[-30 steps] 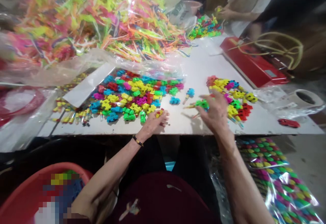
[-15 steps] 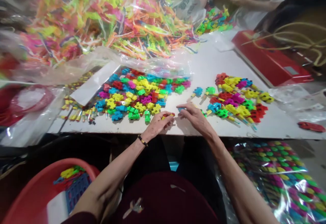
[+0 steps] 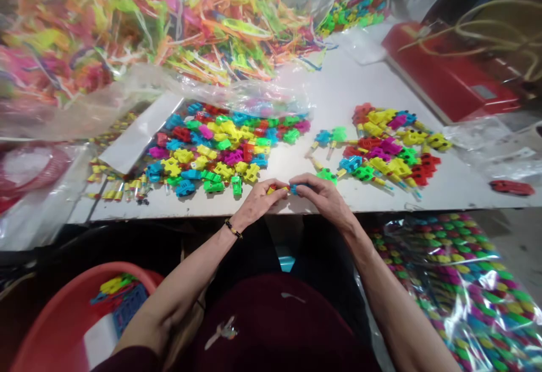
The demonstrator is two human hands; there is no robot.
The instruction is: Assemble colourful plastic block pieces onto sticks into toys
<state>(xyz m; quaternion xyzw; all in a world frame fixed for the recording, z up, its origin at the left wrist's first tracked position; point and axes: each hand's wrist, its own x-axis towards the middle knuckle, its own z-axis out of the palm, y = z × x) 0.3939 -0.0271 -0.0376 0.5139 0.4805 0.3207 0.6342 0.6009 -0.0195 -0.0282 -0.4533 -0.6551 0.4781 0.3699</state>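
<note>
Over the front edge of the white table, my left hand (image 3: 256,201) is closed on a small yellow-and-red tube piece (image 3: 270,190). My right hand (image 3: 324,196) pinches a small blue toy car (image 3: 297,189), mostly covered by the fingers. The two pieces meet end to end between my hands; whether they are joined I cannot tell. Left of my hands lies a pile of coloured toy cars (image 3: 220,171), and beyond it are loose yellow tube pieces (image 3: 121,192). On the right are toy cars with tubes attached (image 3: 383,166).
A heap of neon plastic strips (image 3: 178,27) fills the back left. A red machine (image 3: 451,75) with pale cables stands at the back right. Below are a red basin (image 3: 51,315) on the left and bagged coloured pieces (image 3: 474,293) on the right.
My right hand has closed in on my left, bringing the blue toy car against the yellow-and-red tube piece. The view has tilted slightly, shifting the table's contents up and left.
</note>
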